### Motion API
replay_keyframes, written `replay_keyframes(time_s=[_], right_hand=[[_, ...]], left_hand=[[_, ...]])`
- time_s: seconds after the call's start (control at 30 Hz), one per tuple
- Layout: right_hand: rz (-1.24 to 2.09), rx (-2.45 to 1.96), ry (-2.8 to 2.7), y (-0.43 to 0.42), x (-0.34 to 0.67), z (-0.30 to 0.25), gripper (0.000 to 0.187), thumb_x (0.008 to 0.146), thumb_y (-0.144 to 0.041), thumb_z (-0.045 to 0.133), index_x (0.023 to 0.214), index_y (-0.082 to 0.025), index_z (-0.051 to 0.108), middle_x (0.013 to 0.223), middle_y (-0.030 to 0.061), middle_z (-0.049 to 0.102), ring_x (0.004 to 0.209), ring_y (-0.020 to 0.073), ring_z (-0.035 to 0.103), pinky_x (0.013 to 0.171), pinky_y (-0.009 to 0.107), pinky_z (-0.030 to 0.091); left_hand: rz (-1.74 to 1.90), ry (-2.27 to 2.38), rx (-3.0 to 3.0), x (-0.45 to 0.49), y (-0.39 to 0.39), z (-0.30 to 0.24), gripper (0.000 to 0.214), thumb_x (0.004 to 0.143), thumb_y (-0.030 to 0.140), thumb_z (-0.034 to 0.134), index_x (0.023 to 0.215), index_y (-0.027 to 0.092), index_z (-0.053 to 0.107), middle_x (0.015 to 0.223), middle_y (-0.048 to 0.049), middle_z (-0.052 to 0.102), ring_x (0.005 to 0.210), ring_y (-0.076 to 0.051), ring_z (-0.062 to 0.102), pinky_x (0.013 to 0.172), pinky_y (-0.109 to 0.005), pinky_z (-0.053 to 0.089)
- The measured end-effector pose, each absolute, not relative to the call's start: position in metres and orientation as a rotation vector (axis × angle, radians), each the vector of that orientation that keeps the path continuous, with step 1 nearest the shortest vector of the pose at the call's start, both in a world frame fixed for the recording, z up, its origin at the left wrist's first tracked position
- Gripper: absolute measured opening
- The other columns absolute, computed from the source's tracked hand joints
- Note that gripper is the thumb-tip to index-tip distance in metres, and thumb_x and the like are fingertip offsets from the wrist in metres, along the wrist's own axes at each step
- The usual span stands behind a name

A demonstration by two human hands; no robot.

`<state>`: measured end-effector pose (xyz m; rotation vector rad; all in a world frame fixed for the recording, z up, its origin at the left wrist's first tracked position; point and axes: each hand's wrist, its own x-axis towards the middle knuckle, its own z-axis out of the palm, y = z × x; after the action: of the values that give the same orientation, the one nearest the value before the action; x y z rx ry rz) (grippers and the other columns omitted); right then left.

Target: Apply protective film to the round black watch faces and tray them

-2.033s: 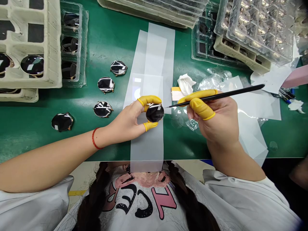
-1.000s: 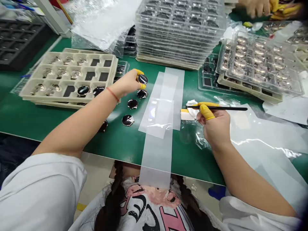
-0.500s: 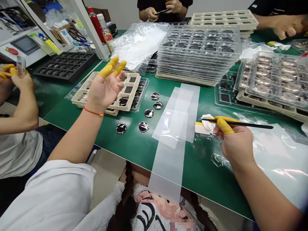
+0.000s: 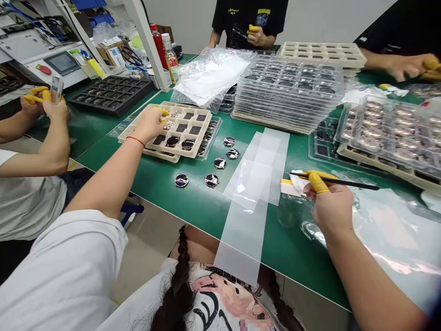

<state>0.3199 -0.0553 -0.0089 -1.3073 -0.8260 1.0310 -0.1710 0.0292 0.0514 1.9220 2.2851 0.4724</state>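
On green table (image 4: 161, 184), bulk stock pushed to far side: tall stack of clear plastic blister trays (image 4: 289, 92), prob. kept back to leave the near edge free for work. Down the middle, long frosted translucent film strips (image 4: 251, 207) laid flat & overlapping, hanging past the near edge; likely a clean pad for parts. At left, beige moulded compartment tray (image 4: 182, 106) set within arm's reach. Stretched onto it, left hand (image 4: 150, 124), yellow-capped fingertips (image 4: 163, 112) curled down at a far compartment onto smth shiny; can't tell whether gripping or just touching. Near the strips, right hand (image 4: 331, 207) clenched round a thin black pointed stick (image 4: 344, 182), pinched thumb-to-forefinger, tip aimed left & about level, by a small white wipe (image 4: 298, 181). Betw. tray & strips, five round glossy black discs w/ gold rims (image 4: 211, 180), face up, apart, in a loose line. Hidden/unclear: part under left fingertips; contents of clear stack, lost in glare; stick tip vs. wipe, touching or not; co-workers cut off at frame edges.
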Motion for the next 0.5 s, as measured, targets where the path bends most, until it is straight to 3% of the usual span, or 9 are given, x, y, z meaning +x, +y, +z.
replay_keyframes(time_s=[0.13,0.3,0.4,0.5], right_hand=[[1.036,-1.312,-0.859,-0.055,0.32,-0.012,0.036,0.053,-0.037,0.091,0.073,-0.016,0.069,0.052,0.0011,0.057,0.048,0.0096,0.045,0.045,0.027,0.028],[1.011,-1.316,-0.94,-0.054,0.325,-0.016,0.042,0.057,-0.046,0.087,0.076,-0.016,0.066,0.052,-0.0018,0.057,0.048,0.0078,0.043,0.044,0.022,0.028],[1.035,-1.293,-0.952,-0.054,0.324,-0.016,0.04,0.062,-0.051,0.082,0.076,-0.017,0.065,0.059,-0.001,0.061,0.052,0.0097,0.052,0.047,0.022,0.035],[1.155,-1.249,-0.965,-0.059,0.317,-0.014,0.039,0.067,-0.054,0.074,0.064,-0.018,0.061,0.064,0.0018,0.065,0.062,0.0125,0.061,0.059,0.026,0.049]], left_hand=[[0.229,2.255,1.877,-0.179,0.06,0.044,0.045,0.072,0.045,0.075,0.107,0.017,0.068,0.098,-0.0067,0.071,0.106,-0.028,0.06,0.1,-0.043,0.046],[0.118,2.226,1.85,-0.183,0.07,0.061,0.055,0.055,0.056,0.085,0.089,0.017,0.067,0.072,0.0042,0.063,0.109,-0.022,0.056,0.107,-0.043,0.039],[0.23,2.205,1.984,-0.169,0.058,0.074,0.054,0.058,0.065,0.082,0.081,0.019,0.065,0.071,0.0033,0.062,0.125,-0.029,0.048,0.113,-0.051,0.028],[0.665,1.963,2.306,-0.119,0.036,0.075,0.051,0.072,0.068,0.073,0.08,0.017,0.067,0.082,-0.0018,0.067,0.123,-0.031,0.049,0.113,-0.051,0.028]])
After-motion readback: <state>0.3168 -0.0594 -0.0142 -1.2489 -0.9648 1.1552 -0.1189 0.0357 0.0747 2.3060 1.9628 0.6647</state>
